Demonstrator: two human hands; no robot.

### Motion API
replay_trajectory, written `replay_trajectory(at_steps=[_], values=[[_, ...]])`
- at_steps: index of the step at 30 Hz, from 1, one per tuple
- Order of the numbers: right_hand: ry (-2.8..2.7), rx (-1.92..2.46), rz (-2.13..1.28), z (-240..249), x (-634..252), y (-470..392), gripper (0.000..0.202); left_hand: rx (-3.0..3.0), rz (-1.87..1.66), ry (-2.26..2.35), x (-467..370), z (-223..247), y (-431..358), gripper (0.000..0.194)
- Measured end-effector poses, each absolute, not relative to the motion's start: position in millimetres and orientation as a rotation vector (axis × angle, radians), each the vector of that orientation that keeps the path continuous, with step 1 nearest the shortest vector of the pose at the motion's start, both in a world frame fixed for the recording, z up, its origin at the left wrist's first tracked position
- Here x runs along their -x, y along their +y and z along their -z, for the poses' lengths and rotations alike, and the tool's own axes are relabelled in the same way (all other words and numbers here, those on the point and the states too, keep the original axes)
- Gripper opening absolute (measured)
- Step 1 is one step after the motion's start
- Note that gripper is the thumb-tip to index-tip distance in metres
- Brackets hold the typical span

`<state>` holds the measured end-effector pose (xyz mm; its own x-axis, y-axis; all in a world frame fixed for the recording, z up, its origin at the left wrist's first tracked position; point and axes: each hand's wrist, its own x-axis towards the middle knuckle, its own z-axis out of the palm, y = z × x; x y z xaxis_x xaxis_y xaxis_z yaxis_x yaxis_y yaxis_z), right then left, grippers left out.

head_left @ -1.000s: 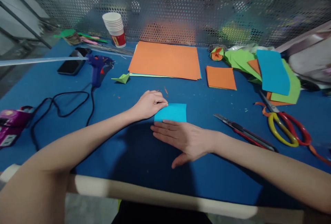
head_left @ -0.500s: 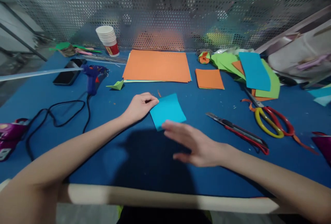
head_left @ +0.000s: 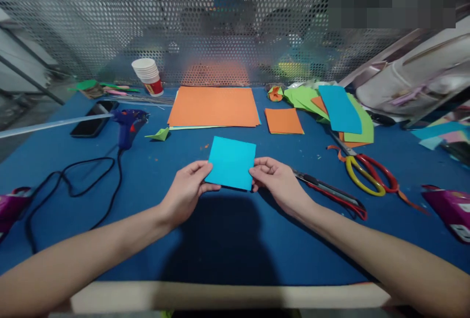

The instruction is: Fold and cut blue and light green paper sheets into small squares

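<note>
A square of bright blue paper (head_left: 232,162) is held between my two hands above the blue table, its lower edge toward me. My left hand (head_left: 187,186) pinches its left side, thumb on top and fingers beneath. On the opposite side, my right hand (head_left: 277,181) grips the right edge the same way. Whether it is one sheet or several cannot be made out. Just right of my right hand lies a red and black utility knife (head_left: 332,191), its tip end partly behind the hand.
Large orange sheets (head_left: 215,107) and small orange squares (head_left: 284,121) lie behind. Scissors (head_left: 370,176) and paper scraps (head_left: 340,110) are to the right. Leftward are a glue gun (head_left: 127,124) with its cord, a phone (head_left: 91,120), paper cups (head_left: 149,77) and a green folded piece (head_left: 159,135).
My right hand, blurred and off the paper before, now grips its right edge. The blue paper has been turned straighter and lifted off the table. The camera view has shifted slightly.
</note>
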<state>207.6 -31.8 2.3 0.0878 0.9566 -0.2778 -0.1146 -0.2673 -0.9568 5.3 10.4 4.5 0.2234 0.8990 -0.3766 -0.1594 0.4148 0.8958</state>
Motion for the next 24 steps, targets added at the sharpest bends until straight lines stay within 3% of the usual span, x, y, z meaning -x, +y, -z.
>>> replay_trajectory(at_steps=[5, 10, 17, 19, 24], values=[[-1.161, 1.593, -1.264, -10.7, -214.2, -30.4, 0.044, -1.128, -0.584, 1.18, 15.1, -8.9, 7.5, 0.035], [-1.301, 1.685, -1.211, -10.5, -212.3, -28.3, 0.047, -2.06, -0.664, 1.155, 19.3, -14.5, 26.4, 0.016], [-1.421, 1.713, -1.135, -2.7, -216.1, -27.3, 0.046, -2.867, -0.376, 0.79, -5.7, 25.4, 38.0, 0.036], [-1.564, 1.733, -0.991, -1.9, -220.7, -28.9, 0.047, -2.961, -0.366, 0.755, -6.7, 33.3, 36.2, 0.038], [-2.004, 1.572, -0.246, 4.5, -211.0, -28.2, 0.038, -2.957, -0.436, 0.728, -4.5, 35.5, 33.5, 0.038]])
